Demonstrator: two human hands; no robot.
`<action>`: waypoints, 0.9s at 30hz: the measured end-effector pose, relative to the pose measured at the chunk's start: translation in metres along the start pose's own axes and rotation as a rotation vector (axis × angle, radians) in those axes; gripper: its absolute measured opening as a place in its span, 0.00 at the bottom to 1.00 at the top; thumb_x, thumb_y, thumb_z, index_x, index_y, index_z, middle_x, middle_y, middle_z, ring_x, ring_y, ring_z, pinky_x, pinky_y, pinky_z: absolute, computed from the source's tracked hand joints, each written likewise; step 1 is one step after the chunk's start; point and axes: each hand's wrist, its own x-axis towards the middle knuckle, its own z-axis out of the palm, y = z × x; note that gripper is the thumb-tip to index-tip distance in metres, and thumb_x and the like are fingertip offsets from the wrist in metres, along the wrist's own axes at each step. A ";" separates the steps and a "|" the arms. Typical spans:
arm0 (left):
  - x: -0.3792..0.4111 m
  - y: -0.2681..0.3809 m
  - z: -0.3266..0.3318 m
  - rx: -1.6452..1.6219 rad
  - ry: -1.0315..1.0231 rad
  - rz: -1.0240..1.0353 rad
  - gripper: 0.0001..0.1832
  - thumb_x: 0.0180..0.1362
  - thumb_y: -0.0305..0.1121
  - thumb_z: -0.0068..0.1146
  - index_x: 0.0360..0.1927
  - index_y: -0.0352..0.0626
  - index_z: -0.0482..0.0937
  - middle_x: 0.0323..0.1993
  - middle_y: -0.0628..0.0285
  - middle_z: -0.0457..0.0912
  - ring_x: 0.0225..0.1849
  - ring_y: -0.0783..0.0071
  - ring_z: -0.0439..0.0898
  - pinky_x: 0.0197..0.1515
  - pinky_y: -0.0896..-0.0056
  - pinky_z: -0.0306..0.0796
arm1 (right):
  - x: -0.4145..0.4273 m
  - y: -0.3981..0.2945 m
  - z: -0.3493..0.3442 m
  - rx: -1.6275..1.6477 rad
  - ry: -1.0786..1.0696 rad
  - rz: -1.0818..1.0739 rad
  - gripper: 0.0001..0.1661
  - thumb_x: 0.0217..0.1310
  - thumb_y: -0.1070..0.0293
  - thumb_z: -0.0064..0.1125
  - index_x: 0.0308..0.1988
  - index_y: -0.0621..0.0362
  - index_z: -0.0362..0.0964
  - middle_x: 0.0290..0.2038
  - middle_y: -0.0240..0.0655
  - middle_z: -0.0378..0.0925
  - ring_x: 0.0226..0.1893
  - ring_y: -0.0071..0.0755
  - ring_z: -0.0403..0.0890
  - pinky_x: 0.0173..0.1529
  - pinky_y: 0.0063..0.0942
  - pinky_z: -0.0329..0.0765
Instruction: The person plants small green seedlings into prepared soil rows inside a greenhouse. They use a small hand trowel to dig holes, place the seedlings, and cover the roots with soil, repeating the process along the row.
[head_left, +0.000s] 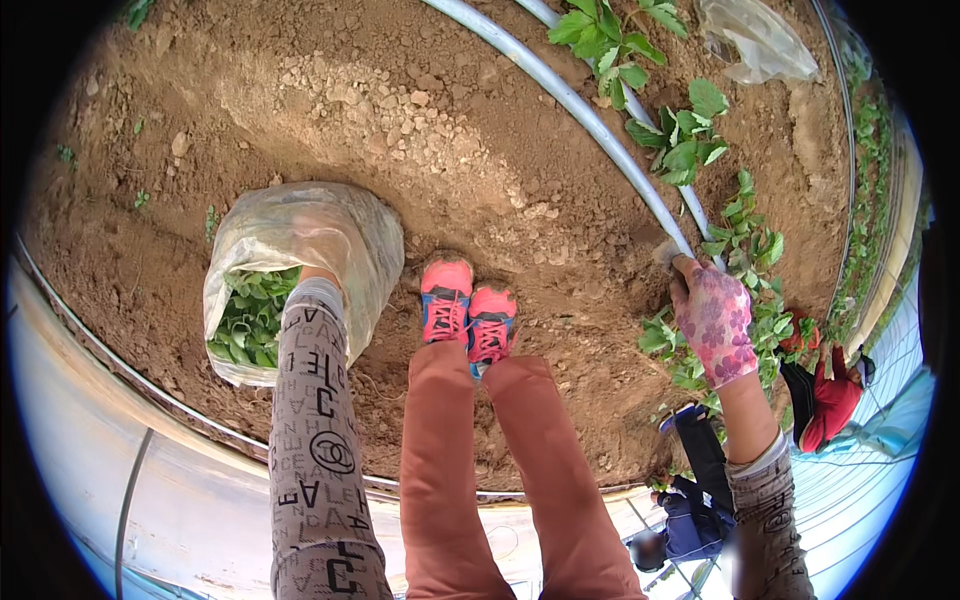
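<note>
My left hand (319, 229) is inside a translucent plastic sack (371, 255), showing faintly through its wall. The sack stands on the soil and holds green leafy plants (255, 319); my left fingers are too veiled to make out. On the other side, my right hand (712, 315) wears a pink flower-print glove. Its fingers curl down at a grey hose (600, 131), beside a row of strawberry-like plants (690, 142). The glove hides its grip. A second grey hose (694, 206) runs close alongside, also passing under the hand.
My pink shoes (448, 300) stand on clumpy brown soil (337, 97) between sack and plants. A clear plastic bag (757, 41) lies at upper right. Two people, one in red (832, 405) and one in dark blue (694, 525), are beyond my right arm. Plastic sheeting (202, 495) lines the near side.
</note>
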 end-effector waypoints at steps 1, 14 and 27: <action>-0.002 -0.002 0.002 -0.012 -0.001 0.000 0.17 0.55 0.41 0.44 0.42 0.44 0.77 0.41 0.56 0.78 0.44 0.61 0.75 0.45 0.62 0.69 | 0.000 0.001 0.002 0.005 0.027 -0.020 0.13 0.50 0.67 0.54 0.39 0.55 0.72 0.30 0.42 0.75 0.26 0.45 0.77 0.31 0.37 0.74; 0.010 -0.003 0.020 -0.143 -0.007 -0.045 0.18 0.55 0.43 0.45 0.43 0.42 0.76 0.39 0.55 0.78 0.42 0.60 0.76 0.45 0.64 0.69 | -0.001 0.002 0.005 0.009 0.032 -0.028 0.12 0.50 0.67 0.53 0.38 0.54 0.72 0.28 0.40 0.75 0.27 0.44 0.77 0.32 0.36 0.74; -0.067 -0.029 -0.002 -0.130 0.261 -0.001 0.25 0.47 0.46 0.52 0.48 0.44 0.72 0.44 0.56 0.75 0.46 0.58 0.73 0.50 0.61 0.66 | -0.003 0.005 0.001 0.022 0.031 -0.038 0.10 0.50 0.66 0.54 0.35 0.57 0.72 0.27 0.41 0.76 0.29 0.44 0.78 0.35 0.35 0.75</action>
